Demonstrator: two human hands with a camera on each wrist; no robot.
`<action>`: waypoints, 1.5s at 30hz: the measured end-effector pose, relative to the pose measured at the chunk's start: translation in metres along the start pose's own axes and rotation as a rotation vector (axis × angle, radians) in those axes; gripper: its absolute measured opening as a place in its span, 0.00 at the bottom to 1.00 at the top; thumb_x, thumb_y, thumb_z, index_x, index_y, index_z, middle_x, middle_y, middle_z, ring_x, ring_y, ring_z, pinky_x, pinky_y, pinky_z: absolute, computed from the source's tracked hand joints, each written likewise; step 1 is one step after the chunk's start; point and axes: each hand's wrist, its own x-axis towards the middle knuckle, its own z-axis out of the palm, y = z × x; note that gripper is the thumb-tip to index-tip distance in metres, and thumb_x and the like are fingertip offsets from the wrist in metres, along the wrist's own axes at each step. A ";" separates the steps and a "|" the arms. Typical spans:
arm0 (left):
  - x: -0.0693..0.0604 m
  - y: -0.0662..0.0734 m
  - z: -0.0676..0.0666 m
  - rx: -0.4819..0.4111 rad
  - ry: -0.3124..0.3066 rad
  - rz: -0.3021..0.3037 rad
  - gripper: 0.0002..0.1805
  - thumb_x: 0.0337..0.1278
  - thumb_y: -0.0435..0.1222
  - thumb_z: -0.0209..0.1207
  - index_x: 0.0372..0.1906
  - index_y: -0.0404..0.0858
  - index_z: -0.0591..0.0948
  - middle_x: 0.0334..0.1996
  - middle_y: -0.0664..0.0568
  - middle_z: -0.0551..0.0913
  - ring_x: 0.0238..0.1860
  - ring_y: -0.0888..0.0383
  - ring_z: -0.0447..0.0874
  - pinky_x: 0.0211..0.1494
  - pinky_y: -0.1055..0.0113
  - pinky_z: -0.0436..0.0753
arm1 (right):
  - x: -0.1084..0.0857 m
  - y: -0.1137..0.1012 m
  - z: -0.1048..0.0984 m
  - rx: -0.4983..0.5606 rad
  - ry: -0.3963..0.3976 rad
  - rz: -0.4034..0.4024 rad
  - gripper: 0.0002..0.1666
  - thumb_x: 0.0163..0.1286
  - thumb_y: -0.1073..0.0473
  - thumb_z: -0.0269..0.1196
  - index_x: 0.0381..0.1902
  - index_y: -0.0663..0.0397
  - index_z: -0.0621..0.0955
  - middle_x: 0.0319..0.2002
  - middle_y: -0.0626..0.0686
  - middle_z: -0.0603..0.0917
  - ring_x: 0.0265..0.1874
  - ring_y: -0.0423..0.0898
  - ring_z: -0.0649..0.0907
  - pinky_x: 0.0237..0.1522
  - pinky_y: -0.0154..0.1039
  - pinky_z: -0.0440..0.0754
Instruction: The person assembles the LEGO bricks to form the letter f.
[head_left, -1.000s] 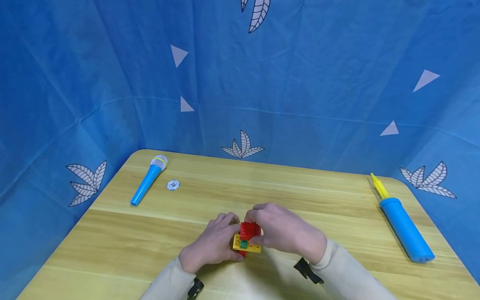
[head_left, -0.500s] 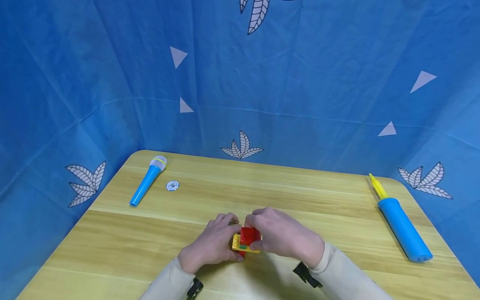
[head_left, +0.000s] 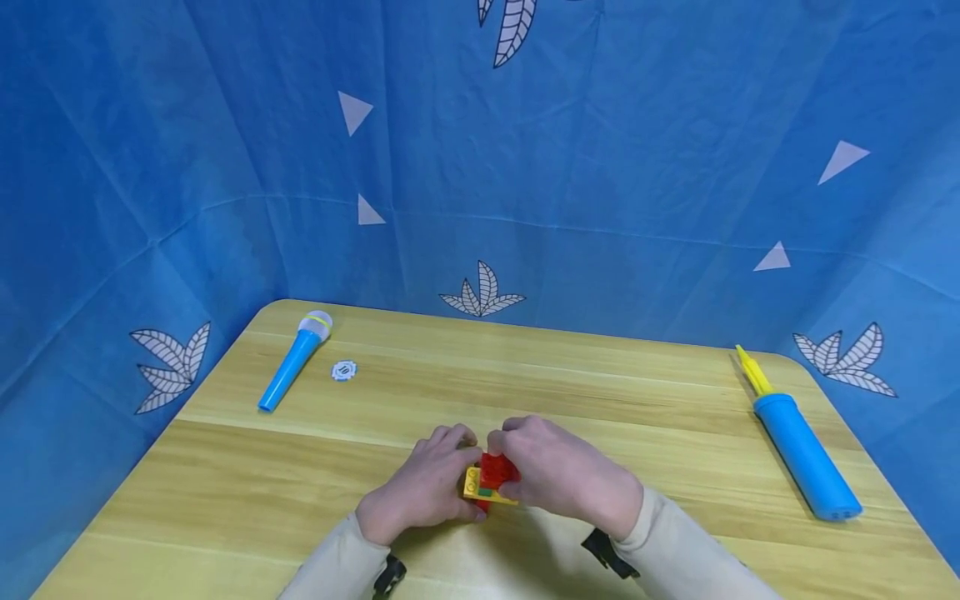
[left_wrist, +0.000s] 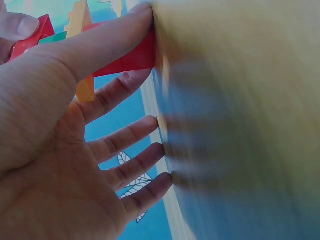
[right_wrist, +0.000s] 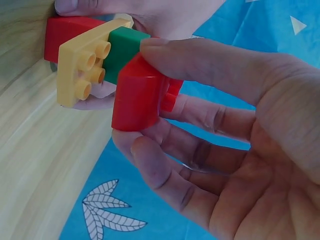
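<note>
My left hand (head_left: 420, 487) grips the lower red brick (left_wrist: 140, 52) between thumb and index finger; its other fingertips meet the tabletop in the left wrist view. Above that brick is a yellow studded plate (right_wrist: 66, 75), bearing a green brick (right_wrist: 124, 47). My right hand (head_left: 566, 475) pinches an upper red brick (right_wrist: 137, 95) with curved sides, thumb on one side and fingers on the other. This brick sits against the top of the green one; whether they are fully joined cannot be seen. Part of the stack is hidden behind my fingers.
A blue toy microphone (head_left: 296, 362) lies at the left of the wooden table (head_left: 420, 358), beside a round white-and-blue chip (head_left: 344, 371). On the right lies a blue hand pump (head_left: 806, 454) with a yellow nozzle. A blue patterned cloth (head_left: 630, 167) hangs behind.
My right hand has lowered the upper red brick toward the yellow plate, covering most of the green brick in the head view. My left hand has kept its hold nearly still.
</note>
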 end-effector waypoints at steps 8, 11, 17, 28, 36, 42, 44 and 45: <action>-0.001 0.001 -0.001 0.000 0.006 0.004 0.31 0.37 0.50 0.77 0.53 0.51 0.82 0.55 0.55 0.71 0.58 0.52 0.66 0.54 0.52 0.71 | -0.001 0.000 0.002 0.006 0.013 0.007 0.12 0.54 0.64 0.74 0.32 0.53 0.80 0.28 0.46 0.77 0.24 0.36 0.75 0.28 0.28 0.76; -0.001 0.001 -0.002 -0.003 0.010 0.007 0.31 0.37 0.50 0.77 0.53 0.51 0.82 0.55 0.55 0.71 0.57 0.52 0.66 0.54 0.53 0.71 | 0.000 0.001 0.002 0.017 0.006 0.012 0.12 0.54 0.64 0.74 0.33 0.53 0.80 0.29 0.46 0.78 0.25 0.36 0.75 0.29 0.28 0.77; -0.001 0.000 -0.002 -0.006 0.015 0.013 0.30 0.37 0.50 0.77 0.52 0.51 0.83 0.55 0.55 0.71 0.57 0.52 0.66 0.53 0.53 0.71 | 0.001 0.000 0.001 0.038 -0.002 0.019 0.13 0.54 0.65 0.74 0.33 0.53 0.80 0.29 0.47 0.78 0.26 0.36 0.76 0.29 0.28 0.77; -0.001 0.000 -0.001 0.002 0.013 0.018 0.30 0.37 0.51 0.78 0.51 0.52 0.83 0.55 0.55 0.71 0.57 0.52 0.66 0.52 0.53 0.71 | 0.000 0.000 0.004 0.064 0.006 0.041 0.13 0.54 0.66 0.75 0.33 0.54 0.80 0.30 0.47 0.78 0.26 0.37 0.77 0.29 0.28 0.77; 0.000 0.000 0.000 -0.007 0.002 0.024 0.29 0.38 0.50 0.77 0.52 0.52 0.82 0.55 0.55 0.71 0.57 0.51 0.66 0.53 0.53 0.71 | -0.002 0.004 0.005 0.080 0.008 0.048 0.15 0.53 0.64 0.76 0.38 0.56 0.82 0.32 0.46 0.80 0.26 0.36 0.76 0.30 0.29 0.77; 0.001 -0.005 -0.003 -0.089 -0.021 0.033 0.28 0.42 0.48 0.76 0.53 0.49 0.83 0.54 0.55 0.70 0.56 0.53 0.65 0.55 0.52 0.69 | -0.009 0.004 0.000 0.051 0.078 0.048 0.23 0.55 0.59 0.76 0.48 0.56 0.83 0.40 0.48 0.81 0.31 0.40 0.80 0.35 0.31 0.80; 0.002 -0.007 -0.006 -0.123 -0.029 0.031 0.28 0.43 0.48 0.76 0.53 0.47 0.83 0.54 0.54 0.70 0.56 0.53 0.65 0.56 0.51 0.69 | -0.012 0.004 -0.002 0.016 0.124 0.036 0.25 0.55 0.57 0.77 0.50 0.54 0.83 0.42 0.47 0.81 0.33 0.41 0.81 0.36 0.32 0.81; 0.002 -0.008 -0.007 -0.145 -0.033 0.029 0.28 0.44 0.48 0.76 0.54 0.46 0.83 0.54 0.54 0.70 0.56 0.53 0.64 0.57 0.51 0.69 | -0.013 0.004 -0.002 -0.001 0.148 0.027 0.26 0.54 0.56 0.77 0.50 0.53 0.83 0.43 0.47 0.80 0.34 0.41 0.81 0.36 0.33 0.81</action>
